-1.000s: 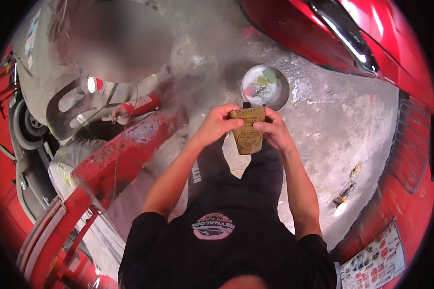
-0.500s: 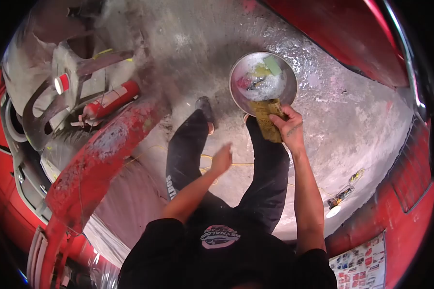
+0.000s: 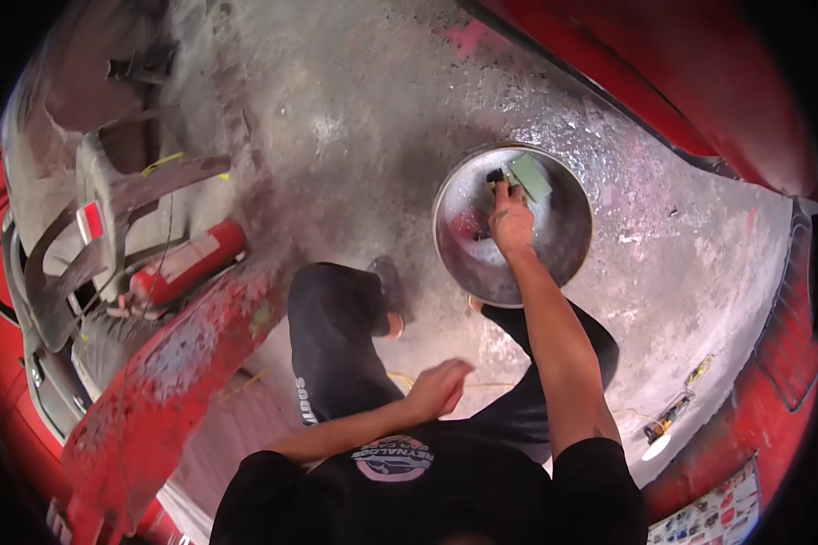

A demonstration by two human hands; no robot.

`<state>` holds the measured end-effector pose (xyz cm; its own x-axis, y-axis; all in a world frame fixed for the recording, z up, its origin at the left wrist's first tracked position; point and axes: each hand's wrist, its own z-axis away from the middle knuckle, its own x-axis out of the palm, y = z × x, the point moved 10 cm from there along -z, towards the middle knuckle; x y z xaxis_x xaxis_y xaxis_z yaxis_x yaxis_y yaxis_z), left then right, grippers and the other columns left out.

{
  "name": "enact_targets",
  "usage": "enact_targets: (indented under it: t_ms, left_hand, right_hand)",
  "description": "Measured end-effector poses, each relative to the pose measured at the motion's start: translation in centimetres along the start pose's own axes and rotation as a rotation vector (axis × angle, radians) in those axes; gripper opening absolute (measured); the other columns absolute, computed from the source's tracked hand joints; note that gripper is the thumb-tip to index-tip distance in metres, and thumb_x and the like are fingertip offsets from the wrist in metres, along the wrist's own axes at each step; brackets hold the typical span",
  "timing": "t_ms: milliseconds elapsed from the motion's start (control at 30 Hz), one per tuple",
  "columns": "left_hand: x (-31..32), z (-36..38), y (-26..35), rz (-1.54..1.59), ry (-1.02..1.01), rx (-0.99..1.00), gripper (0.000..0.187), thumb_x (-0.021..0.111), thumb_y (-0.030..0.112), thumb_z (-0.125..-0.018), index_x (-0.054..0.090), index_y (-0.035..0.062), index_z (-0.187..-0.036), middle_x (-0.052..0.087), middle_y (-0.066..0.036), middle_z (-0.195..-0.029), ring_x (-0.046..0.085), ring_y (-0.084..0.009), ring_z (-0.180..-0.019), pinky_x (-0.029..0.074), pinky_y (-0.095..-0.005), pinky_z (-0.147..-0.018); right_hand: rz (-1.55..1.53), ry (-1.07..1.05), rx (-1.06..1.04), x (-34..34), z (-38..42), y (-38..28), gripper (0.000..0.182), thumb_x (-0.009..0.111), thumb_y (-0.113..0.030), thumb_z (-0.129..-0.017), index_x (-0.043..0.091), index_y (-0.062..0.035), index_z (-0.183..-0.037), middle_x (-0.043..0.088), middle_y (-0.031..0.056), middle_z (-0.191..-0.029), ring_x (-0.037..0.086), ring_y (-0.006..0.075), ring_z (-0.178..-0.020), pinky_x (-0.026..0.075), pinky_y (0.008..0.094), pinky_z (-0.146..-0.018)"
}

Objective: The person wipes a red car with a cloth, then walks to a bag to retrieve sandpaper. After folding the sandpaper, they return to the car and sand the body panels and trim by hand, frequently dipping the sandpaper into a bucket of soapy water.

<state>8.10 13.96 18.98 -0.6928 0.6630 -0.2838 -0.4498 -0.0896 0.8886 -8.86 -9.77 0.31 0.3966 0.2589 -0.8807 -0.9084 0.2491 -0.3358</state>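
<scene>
- Metal bucket point(image 3: 568, 245) on the grey floor point(image 3: 354, 154), at two o'clock from the view's middle, mouth up.
- Green pad point(image 3: 530, 177) inside the bucket, towards its one o'clock, just beside the right fingers.
- Right hand point(image 3: 513, 222) down in the bucket, fingers bunched narrow and pointing to twelve o'clock; a small dark thing point(image 3: 494, 174) shows at their tips, but I cannot tell whether they grip it.
- Pink thing point(image 3: 464, 225) at the bucket's nine o'clock, too blurred to make out.
- Left hand point(image 3: 439, 388) at six o'clock, above the lap, loosely curled; whether it holds anything, I cannot tell.
- Red extinguisher point(image 3: 188, 263) lying at nine o'clock, pale label showing.
- Scuffed red panel point(image 3: 168, 363) at eight o'clock, near the extinguisher.
- Glossy red bodywork point(image 3: 691, 73) at two o'clock, beyond the bucket.
</scene>
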Motion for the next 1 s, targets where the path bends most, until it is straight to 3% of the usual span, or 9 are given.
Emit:
enact_targets:
  t_ms: [200,333,433,467,500,533,667,767,1000]
  left_hand:
    - [-9.0,-23.0,1.3,-0.288,0.089,0.510,0.037,0.066,0.000,-0.086,0.064,0.0049,-0.123,0.068,-0.017,-0.115,0.070,-0.0381,-0.099,0.059,-0.0426,-0.076]
    - [-10.5,-30.6,-1.1,-0.495,-0.035,0.419,0.032,0.064,0.005,-0.093,0.063,0.0050,-0.125,0.069,-0.019,-0.118,0.070,-0.0395,-0.103,0.058,-0.0455,-0.082]
    - [-11.3,-31.4,-2.6,-0.087,0.122,0.496,0.032,0.059,0.006,-0.097,0.060,0.0044,-0.129,0.069,-0.020,-0.120,0.067,-0.0436,-0.110,0.054,-0.0497,-0.092]
    - [-11.3,-32.0,-3.7,0.044,0.087,0.355,0.032,0.061,0.007,-0.096,0.060,0.0059,-0.128,0.070,-0.019,-0.119,0.069,-0.0395,-0.110,0.054,-0.0478,-0.092]
    - [-12.0,-32.3,-3.5,0.146,0.104,0.372,0.031,0.061,0.007,-0.096,0.060,0.0059,-0.127,0.070,-0.018,-0.117,0.069,-0.0377,-0.108,0.054,-0.0464,-0.092]
    - [-12.5,-32.6,-3.4,0.247,0.126,0.388,0.030,0.062,0.007,-0.095,0.061,0.0059,-0.125,0.069,-0.018,-0.115,0.069,-0.0360,-0.106,0.054,-0.0449,-0.091]
    - [-12.6,-33.1,-2.9,0.165,0.078,0.439,0.023,0.064,0.009,-0.098,0.064,0.0061,-0.121,0.069,-0.010,-0.113,0.068,-0.0251,-0.102,0.053,-0.0377,-0.090]
    - [-10.8,-32.9,-1.8,0.613,-0.334,0.360,0.022,0.069,0.015,-0.102,0.066,0.0059,-0.121,0.064,0.002,-0.115,0.060,-0.0079,-0.101,0.050,-0.0276,-0.091]
    - [-12.2,-31.3,-0.3,0.595,-0.390,0.486,0.035,0.079,0.008,-0.091,0.064,0.0056,-0.123,0.065,-0.002,-0.123,0.060,-0.0132,-0.109,0.050,-0.0310,-0.094]
  right_hand:
    - [-0.023,-0.097,-0.040,21.2,-3.0,8.1,0.044,0.038,-0.023,-0.107,0.055,-0.0132,-0.146,0.058,0.0251,-0.142,0.056,0.0411,-0.134,0.046,0.0509,-0.113]
    - [0.001,-0.269,-0.154,15.2,-3.4,5.7,0.044,0.048,-0.019,-0.102,0.060,-0.0132,-0.144,0.059,0.0212,-0.146,0.055,0.0337,-0.139,0.043,0.0451,-0.117]
    - [-0.070,-0.364,-0.184,7.3,-2.2,3.6,0.045,0.055,-0.017,-0.099,0.064,-0.0133,-0.142,0.060,0.0182,-0.150,0.054,0.0281,-0.142,0.040,0.0407,-0.119]
    - [0.082,-0.273,-0.217,9.5,-4.2,7.6,0.034,0.066,-0.018,-0.093,0.074,-0.0124,-0.125,0.074,0.0197,-0.122,0.070,0.0325,-0.115,0.053,0.0439,-0.099]
    - [-0.430,-0.355,-0.106,4.6,-2.5,7.1,0.028,0.075,-0.020,-0.086,0.076,-0.0100,-0.112,0.076,0.0205,-0.098,0.073,0.0352,-0.089,0.055,0.0453,-0.081]
    - [-0.272,-0.176,-0.124,-2.6,-0.9,3.2,0.016,0.076,-0.011,-0.089,0.077,-0.0014,-0.102,0.075,0.0119,-0.081,0.070,0.0218,-0.074,0.055,0.0389,-0.073]
    - [-0.394,-0.056,-0.006,-12.7,3.3,0.9,0.018,0.073,-0.007,-0.090,0.075,0.0032,-0.105,0.074,0.0155,-0.096,0.069,0.0226,-0.087,0.053,0.0360,-0.081]
    - [-0.626,0.094,-0.038,-14.7,5.7,0.1,0.020,0.070,-0.006,-0.092,0.074,0.0044,-0.109,0.073,0.0142,-0.106,0.069,0.0226,-0.097,0.052,0.0341,-0.087]
    - [-0.827,0.259,0.162,-15.0,7.5,1.1,0.018,0.071,-0.004,-0.095,0.076,0.0048,-0.110,0.072,0.0075,-0.106,0.065,0.0144,-0.098,0.051,0.0301,-0.089]
